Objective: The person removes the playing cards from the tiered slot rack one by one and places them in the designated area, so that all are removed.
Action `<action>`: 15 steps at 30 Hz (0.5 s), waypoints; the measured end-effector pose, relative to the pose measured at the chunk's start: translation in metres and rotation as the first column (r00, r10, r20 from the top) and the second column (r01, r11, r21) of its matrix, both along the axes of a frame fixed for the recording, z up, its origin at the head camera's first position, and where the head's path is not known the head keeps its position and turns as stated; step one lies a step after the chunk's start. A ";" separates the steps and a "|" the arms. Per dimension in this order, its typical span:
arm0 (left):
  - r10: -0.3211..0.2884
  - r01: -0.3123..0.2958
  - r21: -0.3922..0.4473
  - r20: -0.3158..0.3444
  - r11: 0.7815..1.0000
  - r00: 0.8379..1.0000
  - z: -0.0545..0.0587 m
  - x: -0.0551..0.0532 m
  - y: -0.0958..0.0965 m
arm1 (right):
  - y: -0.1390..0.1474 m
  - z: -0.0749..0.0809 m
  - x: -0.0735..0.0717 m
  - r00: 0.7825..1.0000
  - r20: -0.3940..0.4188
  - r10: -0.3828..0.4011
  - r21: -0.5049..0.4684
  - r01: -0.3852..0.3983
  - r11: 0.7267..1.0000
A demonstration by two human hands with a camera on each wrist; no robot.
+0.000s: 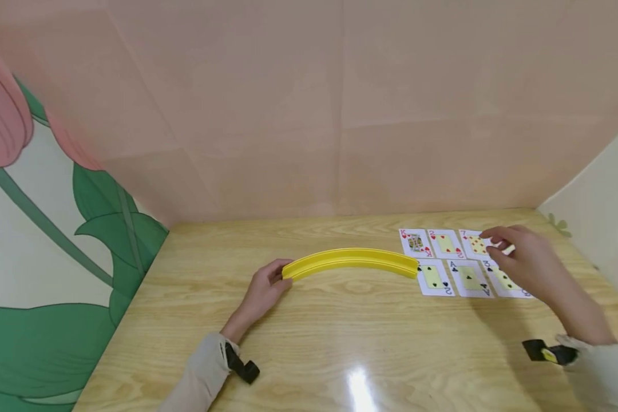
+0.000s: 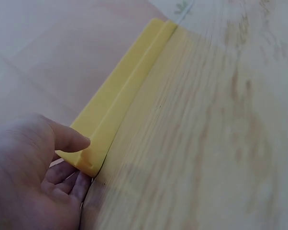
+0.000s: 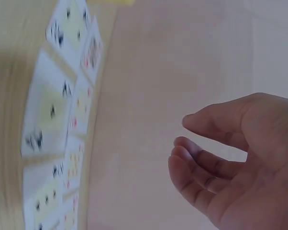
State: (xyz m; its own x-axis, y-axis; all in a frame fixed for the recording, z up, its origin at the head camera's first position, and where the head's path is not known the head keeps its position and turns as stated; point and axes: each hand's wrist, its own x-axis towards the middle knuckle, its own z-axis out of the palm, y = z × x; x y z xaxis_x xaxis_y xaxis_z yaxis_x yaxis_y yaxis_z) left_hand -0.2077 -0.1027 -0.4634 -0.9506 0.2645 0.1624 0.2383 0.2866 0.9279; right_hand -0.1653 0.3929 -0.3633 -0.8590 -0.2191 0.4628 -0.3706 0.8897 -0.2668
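In the head view my left hand grips the left end of a curved yellow card holder that stretches along the table. The left wrist view shows the thumb on the holder's face and the fingers bent under its end. My right hand hovers over the right side of the playing cards, its loosely bent fingers holding nothing. Face up in the back row are a king of hearts, a two of hearts and a seven of diamonds. Another red card shows in the right wrist view.
In front of that row lie a black two, a black ace and a black three. The holder's right end meets the black two's corner. A pink sheet rises behind the wooden table.
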 end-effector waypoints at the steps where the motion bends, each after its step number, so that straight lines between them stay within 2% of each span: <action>1: -0.001 0.001 -0.007 -0.001 1.000 1.000 0.000 0.000 0.000 | -0.007 -0.001 0.001 1.000 -0.011 0.013 -0.003 -0.013 1.000; 5: -0.016 0.015 -0.060 -0.012 0.998 1.000 0.002 0.000 0.000 | -0.035 -0.007 0.006 0.997 -0.039 0.062 -0.021 -0.063 0.998; 8: -0.016 0.011 -0.142 -0.037 0.990 0.999 0.006 0.004 -0.004 | -0.051 -0.013 0.013 0.995 -0.059 0.078 -0.028 -0.080 0.996; 11: -0.008 -0.017 -0.266 -0.093 0.964 0.996 0.013 0.012 -0.014 | -0.061 -0.020 0.022 0.990 -0.103 0.099 -0.041 -0.103 0.994; 15: 0.013 -0.105 -0.413 -0.221 0.904 0.975 0.022 0.030 -0.033 | -0.066 -0.028 0.036 0.980 -0.161 0.121 -0.031 -0.127 0.991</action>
